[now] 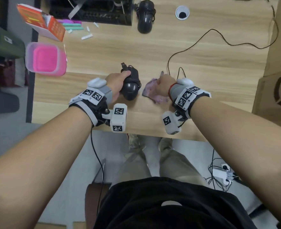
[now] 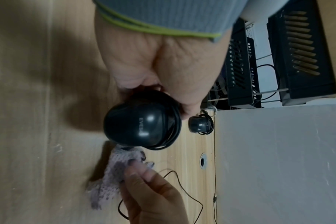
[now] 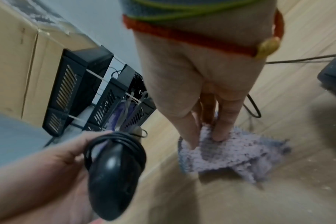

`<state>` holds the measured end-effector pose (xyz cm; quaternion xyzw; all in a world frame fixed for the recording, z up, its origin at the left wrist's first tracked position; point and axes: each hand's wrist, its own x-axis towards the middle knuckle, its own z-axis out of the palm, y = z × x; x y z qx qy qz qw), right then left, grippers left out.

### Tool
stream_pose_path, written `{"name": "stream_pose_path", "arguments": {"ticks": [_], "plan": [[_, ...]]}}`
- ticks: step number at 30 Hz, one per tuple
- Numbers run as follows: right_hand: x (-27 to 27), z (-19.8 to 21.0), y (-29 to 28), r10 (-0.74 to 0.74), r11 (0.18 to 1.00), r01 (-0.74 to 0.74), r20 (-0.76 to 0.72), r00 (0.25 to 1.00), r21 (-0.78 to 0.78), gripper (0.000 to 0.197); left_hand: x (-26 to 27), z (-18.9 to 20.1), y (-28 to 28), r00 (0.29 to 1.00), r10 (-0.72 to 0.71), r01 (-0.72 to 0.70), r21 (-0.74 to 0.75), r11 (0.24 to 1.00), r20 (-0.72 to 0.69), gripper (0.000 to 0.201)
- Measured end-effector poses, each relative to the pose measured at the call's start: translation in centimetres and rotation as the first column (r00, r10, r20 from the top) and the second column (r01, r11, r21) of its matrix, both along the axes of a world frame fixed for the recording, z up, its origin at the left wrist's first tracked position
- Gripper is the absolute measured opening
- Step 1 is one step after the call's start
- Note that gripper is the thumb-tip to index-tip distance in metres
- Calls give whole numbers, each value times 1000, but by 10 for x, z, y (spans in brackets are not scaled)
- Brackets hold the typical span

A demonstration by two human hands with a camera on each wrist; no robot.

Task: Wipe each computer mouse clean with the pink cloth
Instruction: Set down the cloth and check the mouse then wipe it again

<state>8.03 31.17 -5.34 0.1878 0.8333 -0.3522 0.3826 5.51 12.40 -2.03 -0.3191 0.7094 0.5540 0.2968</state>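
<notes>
Pale wood desk (image 1: 202, 52) fills the scene, and everything here is placed from the near mouse (image 1: 130, 86), the black one with its cord wrapped round its body. The left hand (image 1: 115, 83) has its fingers and thumb curled round the far end of that mouse, and the rounded back points toward the person, so the long axis runs away from the body. From the wrist views it seems held just clear of the wood (I cannot be sure).

Just right of the near mouse lies the pink cloth (image 1: 153, 95), crumpled on the desk and close to the mouse, though whether they touch I cannot tell. The right hand (image 1: 165, 85) is on top of it, fingertips (image 3: 220, 134) pressing into the pile; whether they have gathered a fold I cannot tell. So the cloth-side hand is nearer the cloth and need only lift it and sweep leftward along the mouse.

Counted: two mice, since the second mouse (image 1: 145, 17) sits well beyond the near one at the desk's far edge; one cloth. Left of the near mouse stands a pink tub (image 1: 45, 58).
</notes>
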Motion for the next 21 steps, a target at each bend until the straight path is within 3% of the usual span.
{"name": "stream_pose_path", "arguments": {"ticks": [2,5,6,8,12,17,21], "plan": [[-3,9,-5,-145,982,138,-48,988,-129,22,1,0,-2,1000,-5,5,19,1000,-12,16],[-10,36,-16,-415,812,340,-59,908,-473,24,-1,4,-4,1000,16,-16,31,999,-11,17],[-13,46,-20,-443,760,346,-50,895,-550,25,-4,4,-5,999,36,-36,33,999,-8,18],[-17,60,-28,-402,743,283,-66,913,-607,21,-8,13,0,998,60,-60,56,997,2,21],[-18,69,-35,-259,828,142,-145,955,-542,17,-16,29,13,993,116,-115,58,992,-23,25],[-26,67,-15,-421,861,291,-264,868,-416,16,-23,39,22,984,170,-165,97,982,-47,17],[-24,82,-10,-264,939,134,-412,872,-317,11,-28,56,35,984,158,-149,105,983,-82,17]]}}
